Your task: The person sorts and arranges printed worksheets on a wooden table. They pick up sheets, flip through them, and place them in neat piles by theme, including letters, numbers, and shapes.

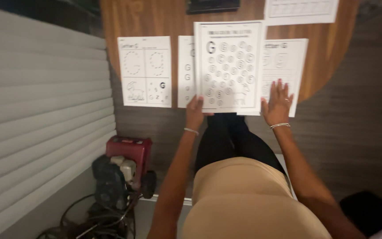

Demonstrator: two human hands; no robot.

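White worksheet (229, 66) sits mid-bench (155, 17), overlapping neighbouring sheets. Left hand (194, 111) pinches its lower-left corner; right hand (277, 102) lies flat, fingers spread, on the right sheet (288, 57). Best to square edges before pressing down.

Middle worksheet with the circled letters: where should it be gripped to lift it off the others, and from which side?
Grip the circled-letter worksheet at its near bottom edge, coming from the person's side. The left hand already pinches its lower-left corner, which overhangs the wooden table. It lies over neighbouring sheets, so the far edges probably offer less purchase. The right hand lies flat on the right-hand sheet.
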